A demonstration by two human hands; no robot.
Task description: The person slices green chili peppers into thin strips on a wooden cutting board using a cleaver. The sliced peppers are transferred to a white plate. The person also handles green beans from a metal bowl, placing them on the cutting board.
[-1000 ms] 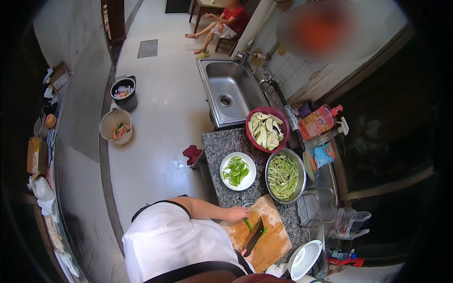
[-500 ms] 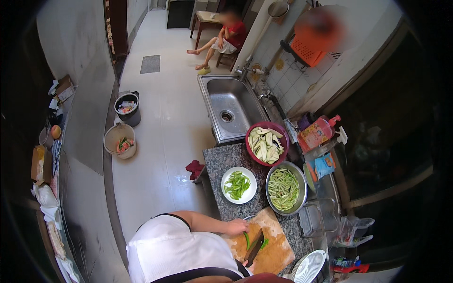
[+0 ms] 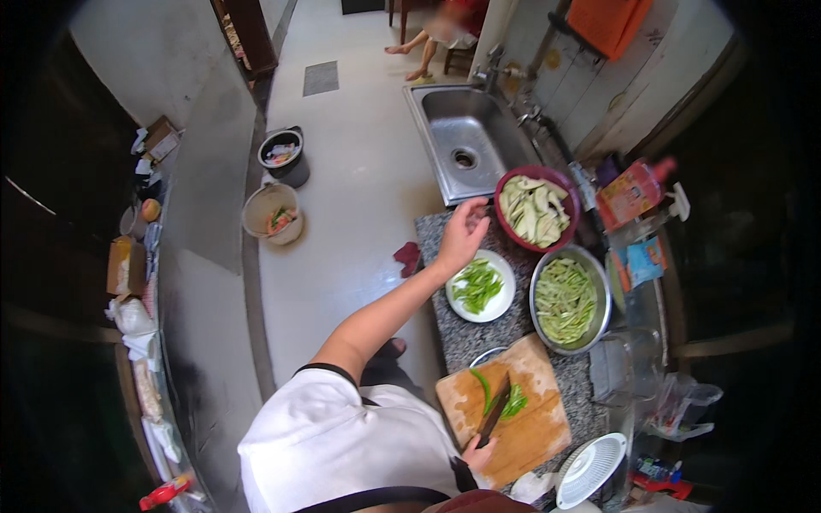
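My right hand [image 3: 477,453] grips the black handle of a kitchen knife [image 3: 493,414], whose dark blade rests on a wooden cutting board [image 3: 530,436]. Left of the blade lies a long green pepper [image 3: 481,386], and to its right is a small heap of cut green pepper [image 3: 515,402]. Stretched far forward, my left hand [image 3: 464,235] is open and holds nothing, its fingers loosely bent. It hovers by the far edge of a white plate [image 3: 506,309] of sliced green pepper [image 3: 477,286], close to a dark red bowl [image 3: 571,184] of pale eggplant pieces [image 3: 534,212].
A steel bowl [image 3: 605,318] of cut green beans [image 3: 564,301] stands right of the plate. Beyond the granite counter [image 3: 434,231] is a steel sink [image 3: 466,128]. A white colander [image 3: 592,472] sits near right. Two buckets [image 3: 274,214] stand on the floor; a person [image 3: 428,51] sits farther off.
My left hand has let go of the long green pepper and reached forward past the plate. The knife stays in my right hand on the board. The view has shifted, bringing the counter higher.
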